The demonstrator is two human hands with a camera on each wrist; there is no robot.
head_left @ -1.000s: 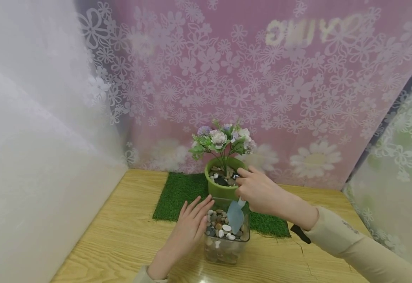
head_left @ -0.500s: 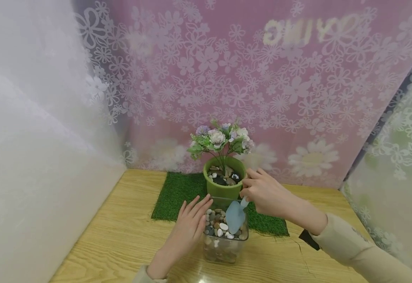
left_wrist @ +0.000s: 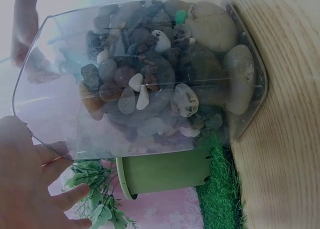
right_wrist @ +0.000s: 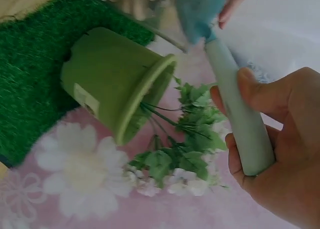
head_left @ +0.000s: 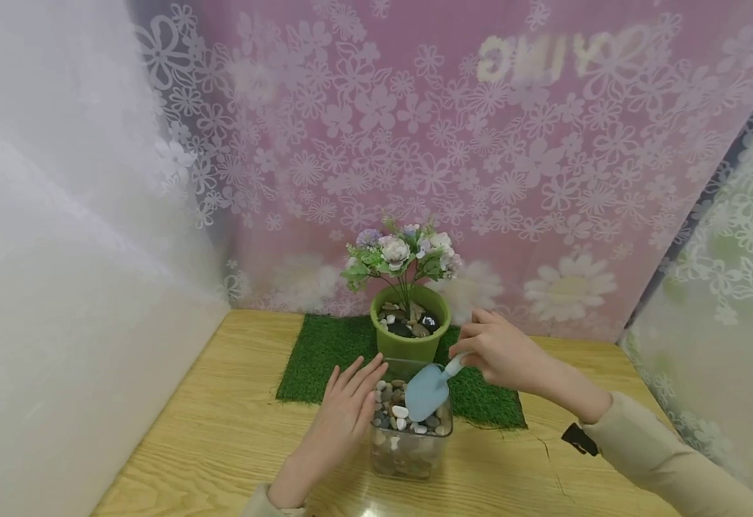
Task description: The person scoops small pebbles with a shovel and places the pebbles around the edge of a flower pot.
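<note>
My right hand [head_left: 502, 353] grips the pale handle [right_wrist: 235, 104] of a small blue trowel [head_left: 426, 393]. The trowel's blade slants down over the pebbles [head_left: 389, 411] in a clear square container [head_left: 409, 459]. Whether its tip touches the pebbles I cannot tell. With fingers straight and spread, my left hand [head_left: 344, 420] rests against the container's left rim. Behind the container stands a green flowerpot [head_left: 409, 348] with stones around the stems of white and purple flowers [head_left: 396, 253]. In the left wrist view, stones of mixed sizes [left_wrist: 150, 79] show through the container's wall.
Under the pot lies a green artificial grass mat [head_left: 325, 359] on a wood-grain table [head_left: 221, 424]. A pink flowered backdrop [head_left: 376, 143] rises behind, and pale sheets [head_left: 79, 215] stand at both sides.
My right hand has drawn back to the right, away from the flowerpot. The trowel has tilted from nearly upright to a slant, its blade still over the container. My left hand stays put.
</note>
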